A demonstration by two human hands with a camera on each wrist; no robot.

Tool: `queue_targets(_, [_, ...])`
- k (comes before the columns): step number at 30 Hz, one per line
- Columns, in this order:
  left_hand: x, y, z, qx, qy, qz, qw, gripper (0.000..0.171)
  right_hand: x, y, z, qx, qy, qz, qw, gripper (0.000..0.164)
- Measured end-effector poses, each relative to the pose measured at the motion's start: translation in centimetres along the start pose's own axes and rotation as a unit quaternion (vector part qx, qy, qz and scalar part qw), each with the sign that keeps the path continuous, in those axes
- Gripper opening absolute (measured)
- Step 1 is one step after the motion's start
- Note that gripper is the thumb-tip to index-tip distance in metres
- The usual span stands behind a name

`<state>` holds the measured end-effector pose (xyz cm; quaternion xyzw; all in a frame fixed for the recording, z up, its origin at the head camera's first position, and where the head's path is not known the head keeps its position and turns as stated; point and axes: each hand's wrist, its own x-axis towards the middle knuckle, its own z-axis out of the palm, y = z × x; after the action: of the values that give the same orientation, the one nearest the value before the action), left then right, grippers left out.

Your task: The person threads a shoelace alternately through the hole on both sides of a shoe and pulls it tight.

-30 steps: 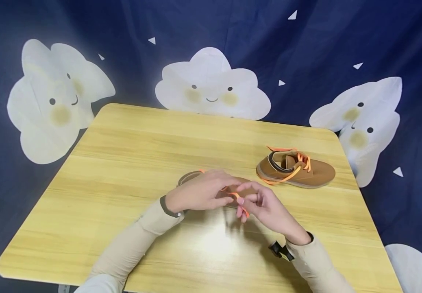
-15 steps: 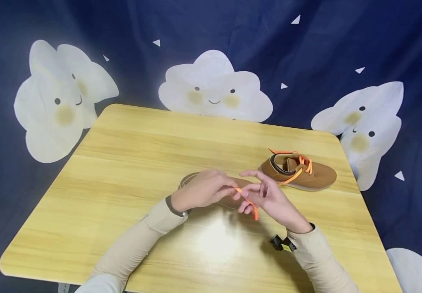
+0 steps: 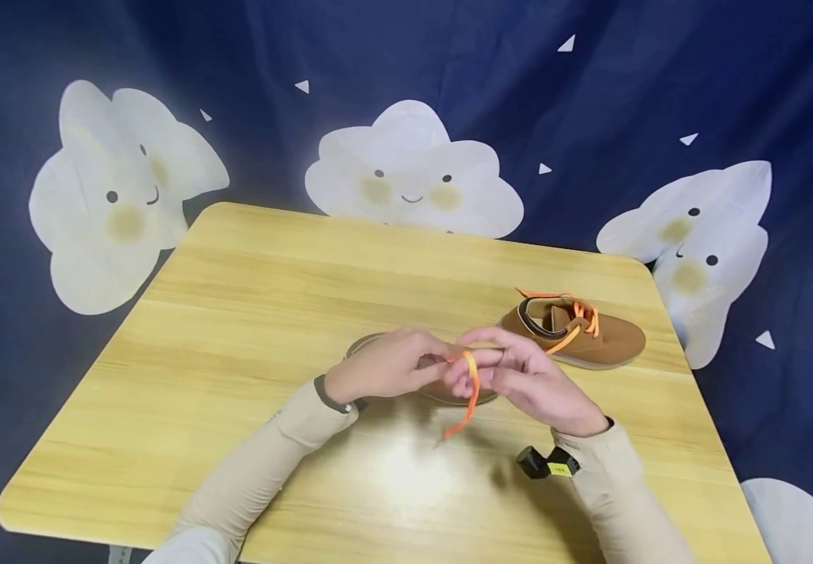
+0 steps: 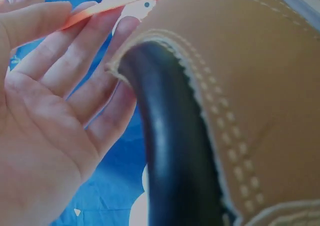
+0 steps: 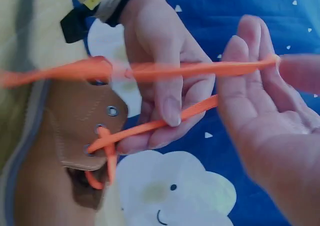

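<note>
A brown shoe (image 3: 452,394) with an orange shoelace (image 3: 475,384) lies on the table, partly hidden by both hands. My left hand (image 3: 395,364) reaches over it and pinches the lace between thumb and fingers, as the left wrist view shows beside the shoe's black padded collar (image 4: 170,131). From the eyelet flap (image 5: 111,98), the lace runs through the left fingers to my right hand (image 5: 270,116). There it loops round the fingers, held near the thumb. Seen from the head, the lace's loose end hangs below my right hand (image 3: 529,376).
A second brown shoe (image 3: 614,338), its orange lace (image 3: 593,319) threaded, stands to the right on the wooden table (image 3: 272,290). Behind the table hangs a dark blue curtain (image 3: 251,70) with white clouds. A black wrist device (image 3: 547,463) sits at the right cuff.
My right hand has turned and shifted, and the orange lace now goes over its fingers with the end hanging down. My left hand stays almost in place over the shoe.
</note>
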<state>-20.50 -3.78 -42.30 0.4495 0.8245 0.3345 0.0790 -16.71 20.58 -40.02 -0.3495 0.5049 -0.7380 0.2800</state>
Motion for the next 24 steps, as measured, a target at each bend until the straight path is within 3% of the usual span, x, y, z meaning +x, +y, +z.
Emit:
queue_targets(3, [-0.3,0.1,-0.2,-0.033,-0.001,-0.007,0.9994,0.018,1.0,-0.3,-0.3,0.047,0.003,-0.05,0.998,0.059])
queue_targets(7, [-0.7,0.1,-0.4,-0.102,-0.001,-0.021,0.9945,0.017,2.9,-0.5,-1.2,0.074,0.086,-0.065,0.991,0.06])
queue_targets(11, [-0.8,0.1,-0.4,-0.207,0.0,-0.019,0.9781,0.017,4.6,0.4,-2.3,0.084,0.182,-0.018,0.979,0.064])
queue_targets(13, [-0.8,0.1,-0.5,-0.256,0.013,-0.019,0.9663,0.018,5.2,1.1,-2.7,0.089,0.202,0.021,0.975,0.066])
queue_targets(16, [-0.6,0.1,-0.7,-0.29,0.051,-0.028,0.9552,0.019,5.7,2.2,-3.1,0.087,0.205,0.076,0.972,0.074])
queue_targets(20, [-0.5,0.4,-1.3,-0.3,0.099,-0.05,0.9473,0.023,5.7,3.1,-3.1,0.038,0.178,0.089,0.979,0.084])
queue_targets(22, [-0.6,0.6,-1.7,-0.3,0.115,-0.063,0.9448,0.024,5.6,3.2,-2.8,-0.029,0.163,0.073,0.983,0.076])
queue_targets(24, [-0.8,0.8,-2.1,-0.303,0.126,-0.071,0.9419,0.025,5.5,3.2,-2.6,-0.114,0.156,0.048,0.98,0.06])
